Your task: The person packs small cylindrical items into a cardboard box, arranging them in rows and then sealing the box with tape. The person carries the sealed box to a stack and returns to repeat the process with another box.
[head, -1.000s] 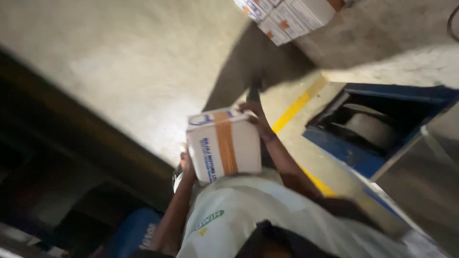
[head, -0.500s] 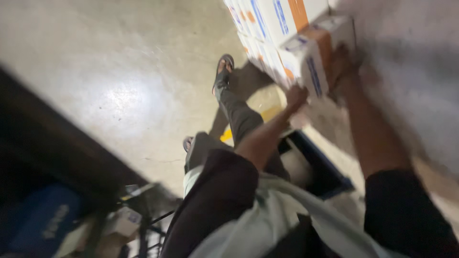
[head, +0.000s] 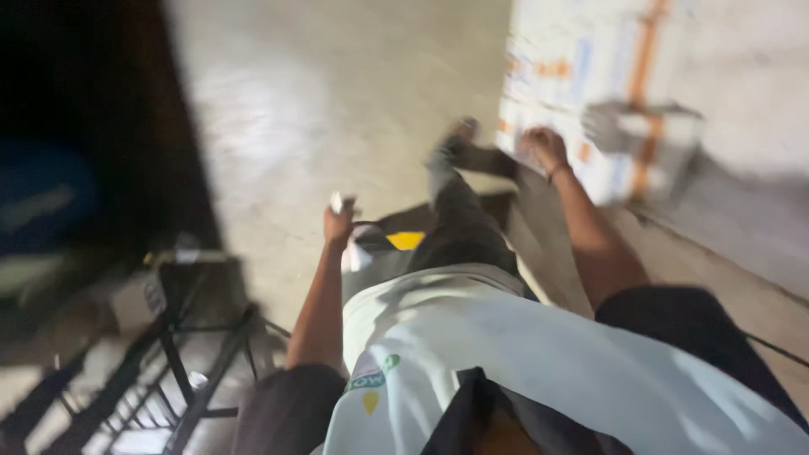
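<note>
Two hands are seen in the blurred head view: the right hand [head: 543, 145] is stretched toward the stack of white cartons [head: 590, 93] with orange tape, at its lower edge, though contact cannot be told. The left hand [head: 339, 221] is raised over the concrete floor [head: 337, 101], seemingly pinching something small and pale, too blurred to confirm.

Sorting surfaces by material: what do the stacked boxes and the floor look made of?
Stacked boxes: probably cardboard, matte white with orange tape-like strips and blue print; blur leaves it uncertain. Floor: looks like smooth concrete, pale grey, with a soft sheen.
</note>
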